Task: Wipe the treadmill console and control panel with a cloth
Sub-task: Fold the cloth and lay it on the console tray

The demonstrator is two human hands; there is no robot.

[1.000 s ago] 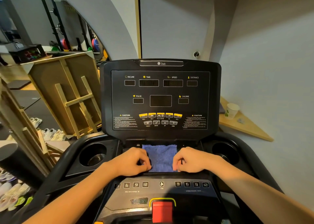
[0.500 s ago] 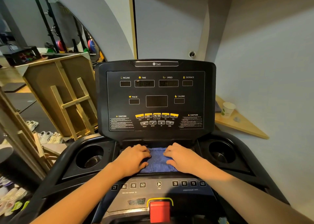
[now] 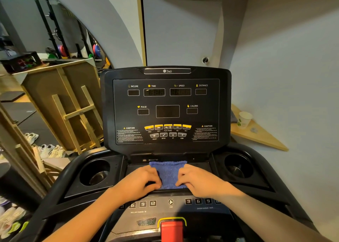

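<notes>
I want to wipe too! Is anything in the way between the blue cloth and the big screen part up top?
Nothing visible. The blue cloth lies on the tray just below the console panel, held by the left hand and right hand.

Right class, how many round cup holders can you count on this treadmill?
2. One cup holder sits left of the blue cloth, the other cup holder right of it. Nothing suggests a hidden third.
</notes>
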